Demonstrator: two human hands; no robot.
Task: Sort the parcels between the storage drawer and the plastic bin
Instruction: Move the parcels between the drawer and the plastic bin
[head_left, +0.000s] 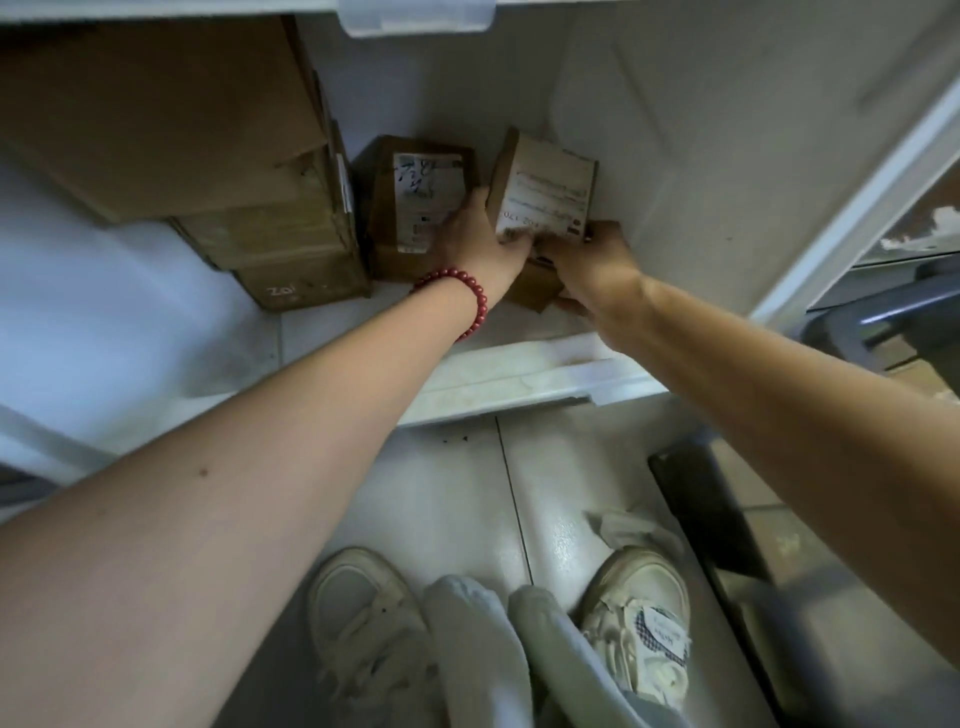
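Both my arms reach straight out and down into the white storage drawer (519, 374), forearms converging toward its far right part. My left hand (480, 234), with a red bead bracelet (460, 301) on the wrist, curls its fingers around the left edge of a small cardboard parcel (545, 189) with a white label. My right hand (587, 265) closes on the parcel's lower right corner, knuckles up, thumb side toward the left hand, so the two hands nearly touch beneath the label. The parcel stands tilted, its labelled face turned up toward me, leaning near the drawer's right wall. Under my right hand sits another brown box (535, 288), partly hidden, so I cannot tell whether my fingers touch it. Just left of my left hand stands a second labelled parcel (415, 202), upright on the drawer floor. Farther left, a stack of larger cardboard boxes (249, 197) fills the drawer's far left corner. Below the drawer's near rim, my white shoes (363, 623) rest on the tiled floor (467, 493).
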